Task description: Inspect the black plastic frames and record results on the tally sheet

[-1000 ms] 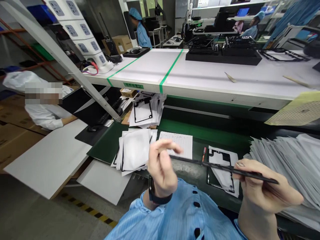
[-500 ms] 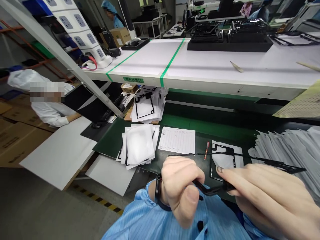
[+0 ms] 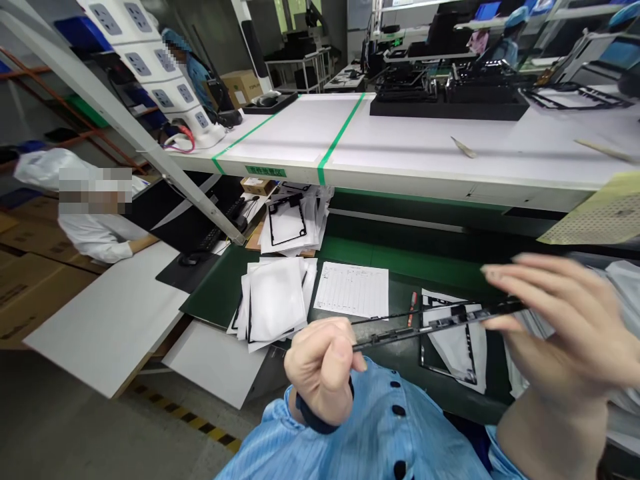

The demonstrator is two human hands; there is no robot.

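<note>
A thin black frame (image 3: pixel 430 323) is held almost edge-on between my two hands, above the dark green bench (image 3: pixel 415 267). My left hand (image 3: pixel 323 367) is curled in a fist and pinches the frame's near left end. My right hand (image 3: pixel 565 320) grips the right end, thumb under and fingers stretched over it. Under the frame lies a white sheet with a black outline (image 3: pixel 457 333), beside a red pen (image 3: pixel 411 308). A printed form (image 3: pixel 353 290) and a pile of white sheets (image 3: pixel 275 300) lie to the left.
A heap of white liners (image 3: pixel 620 287) fills the right. A white upper shelf (image 3: pixel 400 147) with green tape carries black trays (image 3: pixel 450 103). A sloping metal post (image 3: pixel 130 127) and power strips (image 3: pixel 150 60) stand left. A seated person (image 3: pixel 95 220) works at the far left.
My right hand has risen and moved right with the frame's end. My left hand shifted left and down slightly, still pinching the other end. The view tilted a little.
</note>
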